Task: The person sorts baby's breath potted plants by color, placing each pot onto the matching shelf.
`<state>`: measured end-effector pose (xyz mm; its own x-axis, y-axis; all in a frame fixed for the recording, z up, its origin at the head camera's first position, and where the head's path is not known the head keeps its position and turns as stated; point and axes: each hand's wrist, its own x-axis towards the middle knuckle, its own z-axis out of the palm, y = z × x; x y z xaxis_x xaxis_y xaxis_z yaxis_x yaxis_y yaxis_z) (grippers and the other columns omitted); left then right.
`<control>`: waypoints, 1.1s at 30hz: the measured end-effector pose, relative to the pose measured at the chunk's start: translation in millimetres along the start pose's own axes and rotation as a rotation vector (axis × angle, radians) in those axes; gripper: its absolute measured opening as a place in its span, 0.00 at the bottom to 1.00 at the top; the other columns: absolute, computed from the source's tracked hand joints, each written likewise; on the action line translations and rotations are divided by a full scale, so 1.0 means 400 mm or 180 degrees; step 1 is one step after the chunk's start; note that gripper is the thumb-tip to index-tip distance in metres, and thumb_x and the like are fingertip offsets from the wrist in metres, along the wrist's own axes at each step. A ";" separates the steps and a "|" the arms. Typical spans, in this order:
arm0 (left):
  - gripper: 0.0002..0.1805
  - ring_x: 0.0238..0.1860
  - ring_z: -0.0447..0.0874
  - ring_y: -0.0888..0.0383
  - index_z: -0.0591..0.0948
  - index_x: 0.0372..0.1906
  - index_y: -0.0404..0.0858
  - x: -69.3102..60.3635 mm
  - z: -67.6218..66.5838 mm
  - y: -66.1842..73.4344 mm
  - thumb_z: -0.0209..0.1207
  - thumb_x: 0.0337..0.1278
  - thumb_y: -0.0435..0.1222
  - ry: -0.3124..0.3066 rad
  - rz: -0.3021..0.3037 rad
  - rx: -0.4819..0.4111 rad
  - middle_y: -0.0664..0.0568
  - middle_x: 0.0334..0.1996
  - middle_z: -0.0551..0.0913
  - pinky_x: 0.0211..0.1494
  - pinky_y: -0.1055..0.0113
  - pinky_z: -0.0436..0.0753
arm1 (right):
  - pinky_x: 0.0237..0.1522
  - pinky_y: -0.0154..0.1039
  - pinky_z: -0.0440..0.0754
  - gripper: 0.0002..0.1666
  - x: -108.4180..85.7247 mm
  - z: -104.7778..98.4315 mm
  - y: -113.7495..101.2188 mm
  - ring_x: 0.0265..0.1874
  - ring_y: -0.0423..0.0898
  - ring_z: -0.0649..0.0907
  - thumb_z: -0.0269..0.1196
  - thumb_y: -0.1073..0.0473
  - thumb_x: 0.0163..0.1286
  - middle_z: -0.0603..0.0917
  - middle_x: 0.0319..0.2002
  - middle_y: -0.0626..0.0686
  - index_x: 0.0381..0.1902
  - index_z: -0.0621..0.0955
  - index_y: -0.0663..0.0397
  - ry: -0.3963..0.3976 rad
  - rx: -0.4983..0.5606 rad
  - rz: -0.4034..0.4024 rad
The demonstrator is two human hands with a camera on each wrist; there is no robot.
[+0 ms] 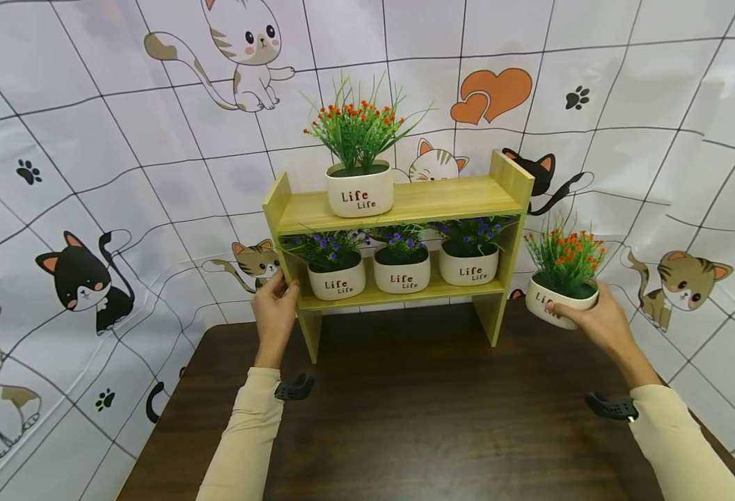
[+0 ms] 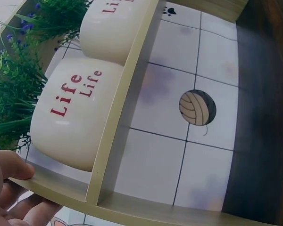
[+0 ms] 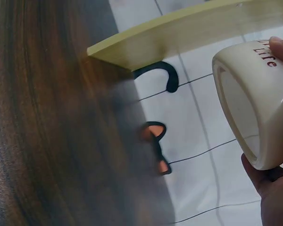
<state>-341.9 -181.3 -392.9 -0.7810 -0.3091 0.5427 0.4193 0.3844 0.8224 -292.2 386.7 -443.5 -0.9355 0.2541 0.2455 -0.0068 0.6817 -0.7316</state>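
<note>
My right hand (image 1: 602,323) grips a white oval pot of orange artificial flowers (image 1: 566,261), held up off the table to the right of a wooden two-tier shelf (image 1: 452,198). The right wrist view shows the underside of this flower pot (image 3: 238,108), with the thumb over its lettering. My left hand (image 1: 275,313) pinches the shelf's left side panel, its thumb (image 2: 16,165) on the inner face and the other fingers outside. On the top tier stands another orange-flowered pot (image 1: 360,191). Three purple-flowered pots (image 1: 401,270) sit in a row on the lower tier.
The shelf stands at the back of a dark brown wooden table (image 1: 443,417). Close behind it hangs a white gridded wall covering (image 1: 173,160) with cartoon cats, which also runs along both sides. Each wrist wears a black band (image 1: 295,387).
</note>
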 end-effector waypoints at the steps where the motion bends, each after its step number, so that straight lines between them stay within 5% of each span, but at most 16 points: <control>1: 0.24 0.55 0.91 0.37 0.82 0.68 0.31 0.000 0.000 0.000 0.64 0.68 0.26 0.0000 -0.0005 -0.0003 0.31 0.55 0.88 0.41 0.90 0.77 | 0.50 0.52 0.72 0.64 -0.001 -0.003 -0.005 0.58 0.68 0.77 0.72 0.35 0.67 0.76 0.63 0.76 0.81 0.57 0.70 0.0007 0.0013 -0.0017; 12: 0.25 0.56 0.91 0.39 0.81 0.69 0.32 -0.009 -0.007 0.002 0.64 0.69 0.26 0.0015 -0.0077 -0.0055 0.31 0.56 0.88 0.41 0.89 0.78 | 0.52 0.54 0.71 0.64 -0.009 -0.042 -0.076 0.56 0.67 0.76 0.72 0.39 0.68 0.76 0.61 0.78 0.83 0.53 0.70 0.0023 0.0054 -0.0212; 22: 0.25 0.57 0.90 0.39 0.80 0.70 0.32 -0.011 0.000 0.006 0.64 0.70 0.27 0.0015 -0.0067 -0.0016 0.32 0.57 0.87 0.42 0.90 0.77 | 0.40 0.29 0.70 0.49 -0.016 -0.084 -0.135 0.39 0.29 0.74 0.75 0.48 0.66 0.81 0.54 0.68 0.74 0.67 0.67 0.0239 0.0219 -0.0589; 33: 0.25 0.58 0.90 0.38 0.80 0.70 0.31 -0.011 0.000 0.006 0.64 0.70 0.27 0.0003 -0.0060 -0.0043 0.31 0.58 0.86 0.44 0.89 0.78 | 0.39 0.28 0.70 0.44 -0.031 -0.108 -0.200 0.36 0.28 0.73 0.75 0.52 0.64 0.83 0.48 0.68 0.70 0.70 0.66 0.0357 0.0188 -0.0843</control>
<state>-337.6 -179.2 -393.4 -0.7885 -0.3169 0.5271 0.4108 0.3666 0.8348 -264.8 358.9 -360.5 -0.8536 0.1490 0.4992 -0.2694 0.6940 -0.6677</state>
